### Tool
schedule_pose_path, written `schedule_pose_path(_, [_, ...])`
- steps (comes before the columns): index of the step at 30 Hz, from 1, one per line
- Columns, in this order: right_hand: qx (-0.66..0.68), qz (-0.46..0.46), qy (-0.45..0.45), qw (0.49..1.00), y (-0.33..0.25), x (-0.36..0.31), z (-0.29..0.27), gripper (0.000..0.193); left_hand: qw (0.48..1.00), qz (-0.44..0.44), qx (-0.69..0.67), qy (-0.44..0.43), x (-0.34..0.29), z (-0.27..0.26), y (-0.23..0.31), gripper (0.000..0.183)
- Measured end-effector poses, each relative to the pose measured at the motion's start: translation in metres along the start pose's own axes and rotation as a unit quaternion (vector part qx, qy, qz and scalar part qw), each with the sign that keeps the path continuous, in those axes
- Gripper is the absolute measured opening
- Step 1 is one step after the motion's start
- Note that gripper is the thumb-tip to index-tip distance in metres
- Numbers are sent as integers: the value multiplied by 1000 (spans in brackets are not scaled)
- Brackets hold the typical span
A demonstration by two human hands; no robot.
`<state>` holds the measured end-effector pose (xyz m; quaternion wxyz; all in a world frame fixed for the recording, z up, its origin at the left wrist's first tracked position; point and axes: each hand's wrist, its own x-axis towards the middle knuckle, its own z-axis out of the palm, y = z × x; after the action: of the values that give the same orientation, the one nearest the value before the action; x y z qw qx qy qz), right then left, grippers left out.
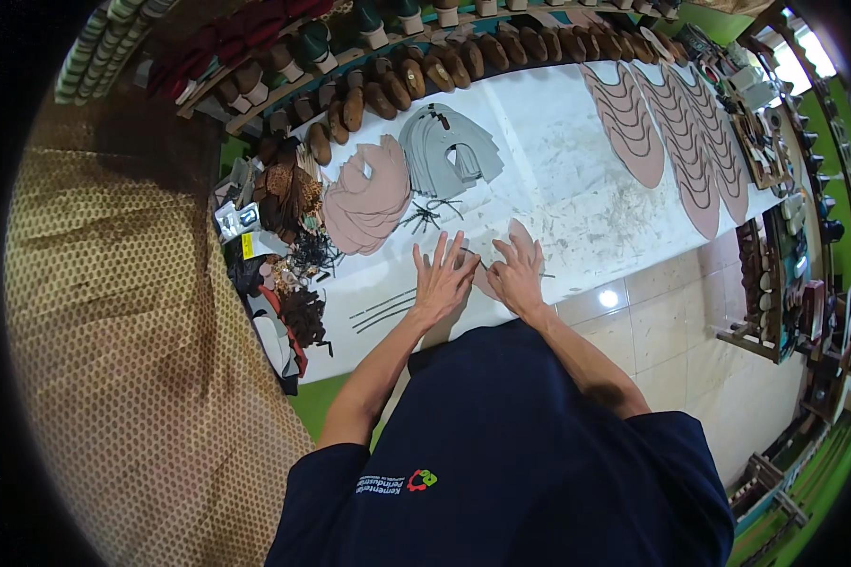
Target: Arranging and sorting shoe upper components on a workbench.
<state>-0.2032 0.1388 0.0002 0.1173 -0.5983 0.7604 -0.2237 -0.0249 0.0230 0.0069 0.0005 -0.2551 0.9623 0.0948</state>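
Observation:
At the near edge of the white table, my left hand (442, 281) pinches a thin dark strip (547, 276) between thumb and forefinger, its other fingers spread. My right hand (517, 277) is close beside it, fingers bent, thumb and forefinger pressed on the same strip. Under the hands lies a pink sole-shaped piece (519, 230), mostly covered by them. Several more dark strips (384, 310) lie side by side left of my left hand. A loose bunch of short dark strips (430, 216) is just beyond it.
Fanned pink pieces (364, 203) and grey curved pieces (444, 156) lie farther back. Pink soles with wavy dark strips (676, 142) overlap at the far right. Scraps (303, 317) crowd the left edge. Brown shoe lasts (435, 71) line the back. The tiled floor (676, 321) begins past the near right edge.

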Motion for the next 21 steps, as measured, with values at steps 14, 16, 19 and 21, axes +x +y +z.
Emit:
schedule_pose_path(14, [34, 45, 11, 998, -1, 2, 4, 20, 1000, -11, -17, -10, -5, -2, 11, 48])
schedule_pose_path(16, [45, 32, 5, 998, -2, 0, -4, 19, 1000, -13, -13, 2, -8, 2, 9, 46])
schedule_pose_path(19, [59, 17, 18, 998, 6, -9, -8, 21, 1000, -5, 0, -13, -7, 5, 10, 49])
schedule_pose_path(21, [63, 12, 34, 997, 13, -16, -9, 24, 999, -24, -29, -17, -9, 6, 12, 49])
